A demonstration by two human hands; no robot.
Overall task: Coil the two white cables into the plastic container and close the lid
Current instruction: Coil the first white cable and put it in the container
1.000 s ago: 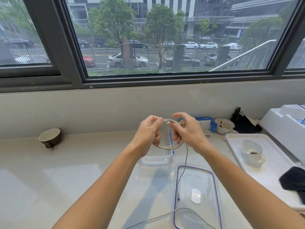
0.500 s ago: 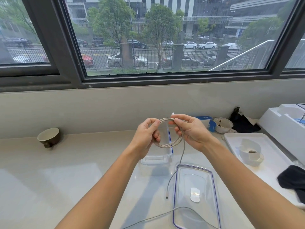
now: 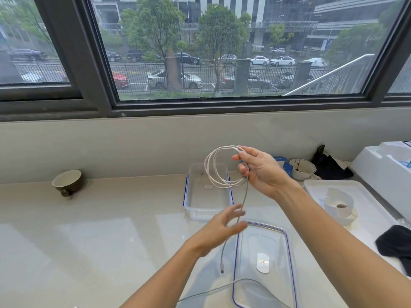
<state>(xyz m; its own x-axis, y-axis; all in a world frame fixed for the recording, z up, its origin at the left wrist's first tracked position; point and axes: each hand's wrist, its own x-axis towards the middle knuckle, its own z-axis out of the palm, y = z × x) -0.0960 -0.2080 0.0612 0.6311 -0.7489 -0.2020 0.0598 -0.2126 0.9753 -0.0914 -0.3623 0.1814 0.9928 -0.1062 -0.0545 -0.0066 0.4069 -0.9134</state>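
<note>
Your left hand (image 3: 219,230) has let go of the coil since half a second ago and dropped low over the counter (image 3: 89,230), while your right hand (image 3: 259,172) has lifted the loops higher. The right grip is closed on the white cable (image 3: 219,168), thumb and fingers pinching several thin, round loops at their right edge so the coil hangs upright to the left of the palm. The left hand is open, fingers spread and motion-blurred, just touching or just beside the cable's loose tail; you cannot tell which. That tail drops straight down from the coil, passes the left fingers and ends in a small plug above the counter.

Behind and below the coil sits the clear plastic container (image 3: 208,210), rectangular, open, with blue clips on its long sides. Its transparent lid (image 3: 287,252), edged with a blue seal, lies flat on the glossy pale counter nearer to you. The second cable (image 3: 222,286), thin and pale, curves across the lid's near end and is cut off at the bottom edge. A dark round cup (image 3: 67,182) stands well apart at the left.
</note>
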